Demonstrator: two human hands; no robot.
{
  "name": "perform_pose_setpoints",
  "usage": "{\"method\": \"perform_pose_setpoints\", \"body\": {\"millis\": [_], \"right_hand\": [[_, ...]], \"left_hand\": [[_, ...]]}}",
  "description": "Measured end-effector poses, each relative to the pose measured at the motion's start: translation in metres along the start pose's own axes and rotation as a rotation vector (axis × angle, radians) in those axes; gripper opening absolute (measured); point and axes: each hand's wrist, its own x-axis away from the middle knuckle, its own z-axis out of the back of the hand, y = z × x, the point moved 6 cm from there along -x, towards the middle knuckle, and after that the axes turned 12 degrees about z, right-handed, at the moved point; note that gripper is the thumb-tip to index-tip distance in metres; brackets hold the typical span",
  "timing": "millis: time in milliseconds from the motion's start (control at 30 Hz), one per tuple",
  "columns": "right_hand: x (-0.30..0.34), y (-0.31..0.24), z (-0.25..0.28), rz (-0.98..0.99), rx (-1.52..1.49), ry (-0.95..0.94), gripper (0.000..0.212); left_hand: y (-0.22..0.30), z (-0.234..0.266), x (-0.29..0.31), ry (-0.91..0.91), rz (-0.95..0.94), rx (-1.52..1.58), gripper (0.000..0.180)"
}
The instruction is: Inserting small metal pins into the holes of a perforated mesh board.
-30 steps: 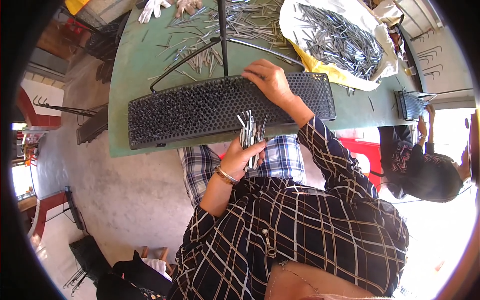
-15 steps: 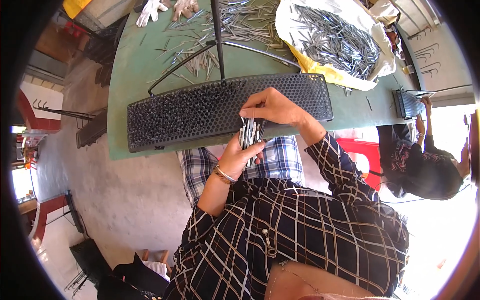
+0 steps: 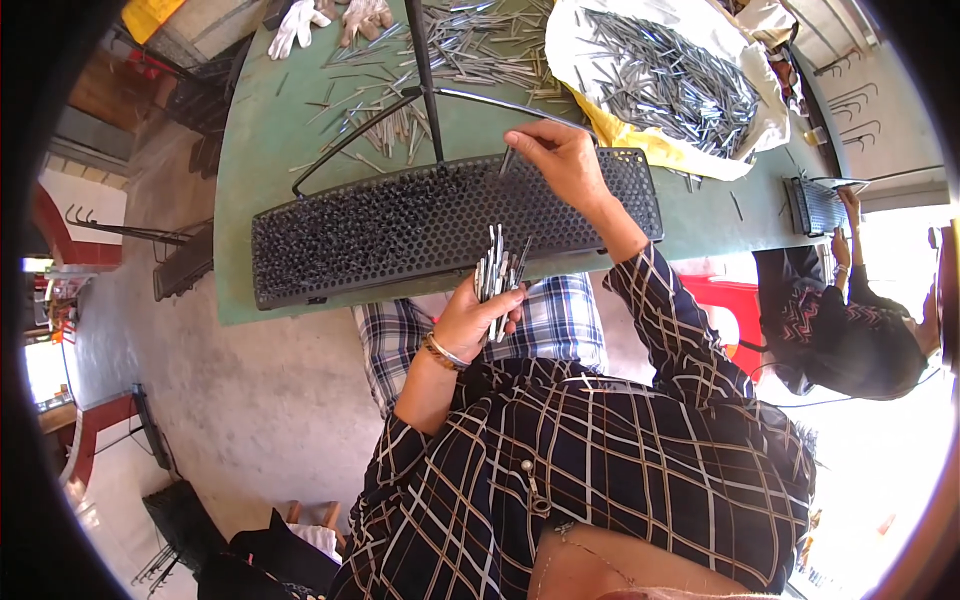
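Note:
Wrapped in my left hand (image 3: 468, 320) is a bundle of thin metal rods (image 3: 497, 272), held upright just off the near edge of a long black perforated rack (image 3: 560, 225). My right hand (image 3: 570, 168) is over the right half of the rack, thumb and forefinger pinching a single metal rod (image 3: 506, 162). That rod points down toward the holes near the rack's far edge; whether its tip is inside a hole I cannot tell. Many small pieces fill the holes in the rack's left part, while the right part shows bare round holes.
Loose metal rods (image 3: 480, 50) lie scattered across the green table (image 3: 250, 170). A white and yellow sack (image 3: 625, 130) heaped with rods stands at the back right. A black metal frame (image 3: 425, 95) rises behind the rack. Gloves (image 3: 297, 28) lie far left. Another person (image 3: 850, 320) works at right.
My right hand has moved away from the bundle, up and to the right over the rack, with one rod in its fingers. The left hand has stayed nearly in place.

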Motion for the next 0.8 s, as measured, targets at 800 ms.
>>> {"method": "perform_pose_setpoints", "body": {"millis": [800], "right_hand": [[0.000,0.006,-0.017,0.252,0.002,-0.037,0.014]], "left_hand": [[-0.009,0.004,0.001,-0.016,0.082,0.078,0.031]]}}
